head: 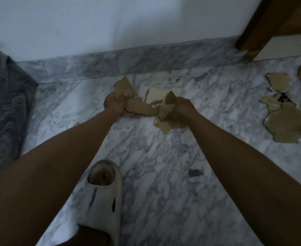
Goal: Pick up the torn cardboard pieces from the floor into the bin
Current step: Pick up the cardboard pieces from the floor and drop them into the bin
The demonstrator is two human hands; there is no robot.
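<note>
Head view: gathering is under way. The left hand (114,102) grips a wad of torn cardboard pieces (137,105) low over the marble floor (164,166); the right hand (180,109) clutches a second bunch (165,110). More scraps (286,121) lie far right. No bin visible, so next is probably carrying these off. No legible writing; the slipper (102,196) shows only dark stripes.

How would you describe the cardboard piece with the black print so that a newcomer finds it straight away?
Start at the wooden door frame at the upper right and drop to the marble floor below it. Among the loose scraps there, the printed cardboard piece lies flat. It alone bears a black mark; its neighbours are plain brown.
</note>
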